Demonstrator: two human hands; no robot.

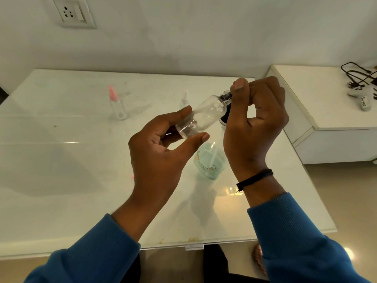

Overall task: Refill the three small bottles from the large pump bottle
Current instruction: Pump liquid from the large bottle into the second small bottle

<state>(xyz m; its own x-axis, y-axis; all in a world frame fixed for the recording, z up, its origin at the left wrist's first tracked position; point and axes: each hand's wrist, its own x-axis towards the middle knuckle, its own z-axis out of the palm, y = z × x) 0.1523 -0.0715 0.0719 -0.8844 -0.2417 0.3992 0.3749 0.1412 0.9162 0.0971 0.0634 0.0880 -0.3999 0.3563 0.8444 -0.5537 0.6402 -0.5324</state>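
My left hand (163, 148) grips the base of a small clear bottle (206, 116), held tilted above the table with its neck pointing up and to the right. My right hand (255, 119) pinches the bottle's dark cap (226, 96) between thumb and curled fingers. Below my hands stands the large pale green pump bottle (210, 160), its top hidden behind my right hand. A small clear bottle with a pink cap (116, 105) stands at the back left of the table. Another small clear bottle (184, 100) shows faintly behind my left fingers.
The white glossy table (61, 160) meets a white wall with a socket (71, 12). A lower white cabinet (326, 111) to the right carries a power strip and black cables (361, 86). The floor shows at the right and along the table's front edge.
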